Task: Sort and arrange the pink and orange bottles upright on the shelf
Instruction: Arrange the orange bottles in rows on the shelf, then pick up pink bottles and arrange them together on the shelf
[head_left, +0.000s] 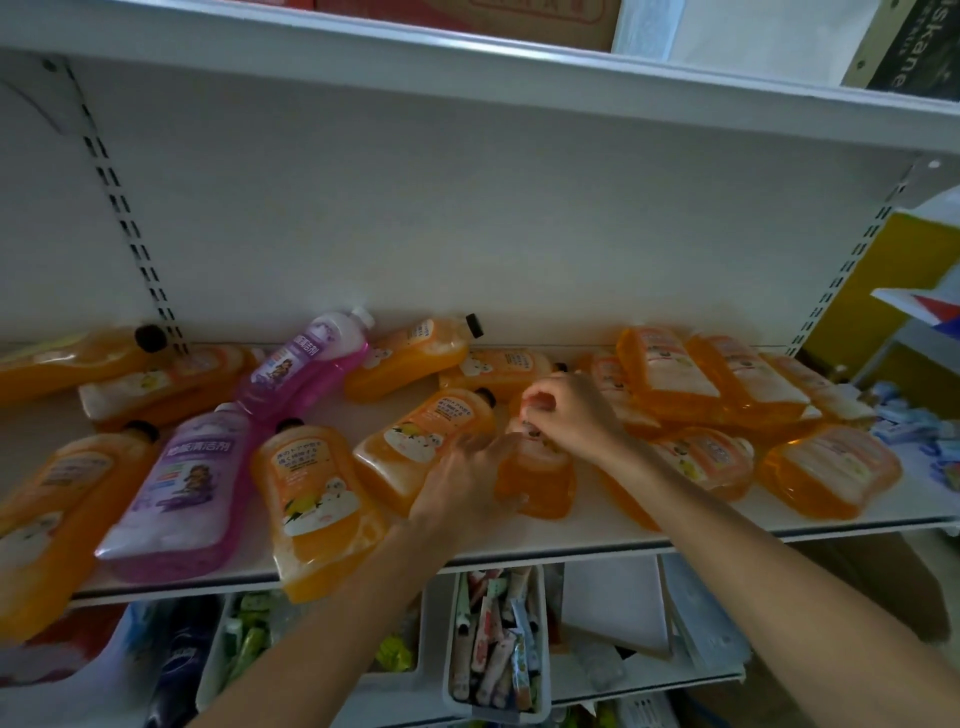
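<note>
**Now: righting one orange bottle at mid-shelf**

From the head view, you are at the step of standing a single bottle up. Your right grip (566, 410) has its fingers curled, pinching the top of the orange bottle (537, 478). That bottle sits near the front middle of the shelf (582, 538). Your left grip (462, 483) lies against the bottle's lower left side with fingers mostly stretched (the blur there is heavy), so I cannot tell whether it closes round the body. The bottle is between the two grips, its neck under the right and its base beside the left.

Every other bottle I can see lies flat. Orange ones lie to both sides, a near pink bottle (176, 493) is at front left, and a far pink bottle (306, 364) is further back. The task therefore looks barely begun. Next, I judge, you need a bare patch to set this base down squarely. The neighbouring bottles lie just beside it, so a careless swing could nudge them.
</note>
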